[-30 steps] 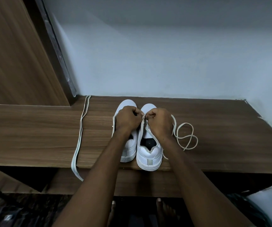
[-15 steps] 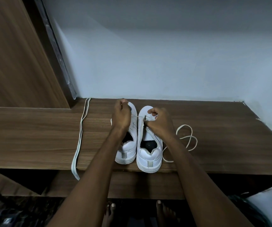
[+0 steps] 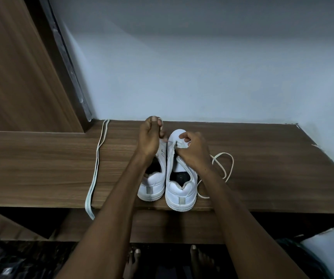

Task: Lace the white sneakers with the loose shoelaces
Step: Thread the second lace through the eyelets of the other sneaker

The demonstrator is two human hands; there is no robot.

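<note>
Only the head view here. I'm pulling my left hand [image 3: 149,137] up and away toward 12 o'clock, further than half a second ago, and it's pinching one end of the thin white shoelace [image 3: 223,168] between thumb and fingers, so lace is being drawn through the eyelets near the toe. My right hand [image 3: 195,153] is staying low, fingers curled and pinching the lace right at the front eyelets of the right white leather sneaker [image 3: 179,176]. The left white leather sneaker [image 3: 155,178] is sitting just beside it at 9 o'clock, touching or nearly so, no lace in it that I can see. The slack is looping on the brown wood-grain shelf [image 3: 272,158] at 3 o'clock. The second flat white lace [image 3: 97,158] is lying untouched well off at 9 o'clock, its end hanging over the front edge. So I'd say I'm only just on the first crossing, loads left.
</note>
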